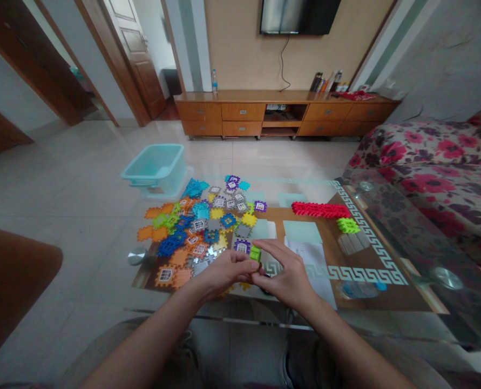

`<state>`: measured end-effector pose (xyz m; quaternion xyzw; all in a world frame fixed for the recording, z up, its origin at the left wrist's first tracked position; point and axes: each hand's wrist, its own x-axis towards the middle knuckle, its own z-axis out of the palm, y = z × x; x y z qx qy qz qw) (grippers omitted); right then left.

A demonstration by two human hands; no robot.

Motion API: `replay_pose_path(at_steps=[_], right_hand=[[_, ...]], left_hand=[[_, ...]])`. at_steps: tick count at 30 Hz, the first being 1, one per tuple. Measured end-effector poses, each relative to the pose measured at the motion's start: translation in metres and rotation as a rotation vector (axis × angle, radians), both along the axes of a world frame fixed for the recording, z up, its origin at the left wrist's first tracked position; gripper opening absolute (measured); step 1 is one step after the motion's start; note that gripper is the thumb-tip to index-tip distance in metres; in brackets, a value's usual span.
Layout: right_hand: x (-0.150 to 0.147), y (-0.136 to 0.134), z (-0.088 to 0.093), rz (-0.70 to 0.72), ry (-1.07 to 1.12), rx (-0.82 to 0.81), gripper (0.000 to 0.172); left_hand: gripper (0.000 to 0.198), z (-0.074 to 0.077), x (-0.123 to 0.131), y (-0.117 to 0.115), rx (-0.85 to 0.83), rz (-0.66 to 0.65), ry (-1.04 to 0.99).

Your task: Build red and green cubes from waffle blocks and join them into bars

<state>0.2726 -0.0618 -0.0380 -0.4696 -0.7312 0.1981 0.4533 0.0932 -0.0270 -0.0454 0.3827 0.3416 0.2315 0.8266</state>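
**Green block [255, 253] pinched between left hand [224, 273] and right hand [284, 271]**

The block sits just above the near edge of the glass tabletop [437, 294], at the meeting point of both hands and almost central between the forearms. It is short and chunky, so no clear long axis shows (the fingers hide much of it). The left hand comes in from the image's left, curled, its fingertips pressed against the block's left side. The right hand reaches in from the other side with its fingers spread and arched; the index finger runs over the top while the thumb closes low on the block, which reads as a second pinch, though the contact is partly hidden.

Neither hand is clearly nearer: the block lies between them, touching both. To the left, beyond the left hand, spreads a loose pile of tiles [200, 227] in orange, gray, blue and yellow. To the right, farther off, lie a red row of tiles [317, 209], a green cube [347, 225] and a gray stack [352, 243]. Sheets of paper [311, 265] lie just beside the right hand.
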Motion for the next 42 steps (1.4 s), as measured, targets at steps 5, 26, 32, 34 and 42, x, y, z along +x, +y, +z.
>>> replay_pose_path(at_steps=[5,26,32,34,42], right_hand=[[-0.001,-0.002,0.0,0.002,0.006,0.011,0.057],[0.0,0.002,0.006,0.041,0.111,-0.123,0.058],[0.007,0.003,0.01,-0.051,0.027,-0.04,0.05],[0.011,0.005,0.009,-0.056,-0.04,-0.004,0.049],[0.02,0.011,-0.007,-0.039,-0.202,-0.082,0.055]], left_hand=[[0.039,0.002,0.0,-0.001,0.002,0.01,-0.012],[0.053,-0.007,-0.006,-0.004,-0.224,-0.029,-0.406],[0.051,-0.003,-0.003,-0.001,-0.222,-0.074,-0.378],[0.046,-0.003,0.0,0.002,-0.221,-0.035,-0.325],[0.021,-0.008,0.009,0.005,-0.164,0.241,-0.144]])
